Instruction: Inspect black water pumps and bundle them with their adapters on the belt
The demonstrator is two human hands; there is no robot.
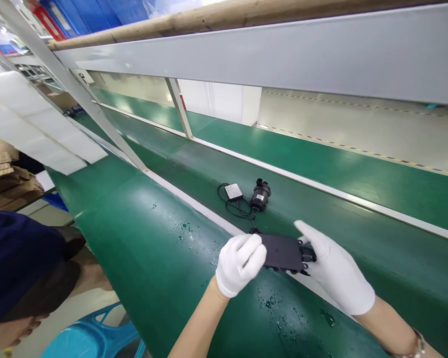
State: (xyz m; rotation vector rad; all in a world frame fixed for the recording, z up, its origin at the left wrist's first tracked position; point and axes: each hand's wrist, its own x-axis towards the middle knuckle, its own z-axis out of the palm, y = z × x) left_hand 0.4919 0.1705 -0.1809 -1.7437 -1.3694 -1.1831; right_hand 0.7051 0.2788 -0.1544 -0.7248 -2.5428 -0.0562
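A flat black box (282,252) with a connector (308,254) on its right end is held above the green bench, over the pale rail. My left hand (241,264), in a white glove, is closed on the box's left end with curled fingers. Also gloved, my right hand (335,268) is around the connector end, its thumb raised off the box and its other fingers partly hidden. Beyond the box, a small black pump (260,195) rests on the green belt. Beside it are a white-labelled module (233,192) and looped black cable (242,214).
Water drops (186,231) dot the near green surface (153,258). A grey overhead beam (246,59) and metal posts (179,107) stand across the line. White foam sheets (33,119) lie at left. Another person's dark cap (18,263) and a blue stool (85,338) are at lower left.
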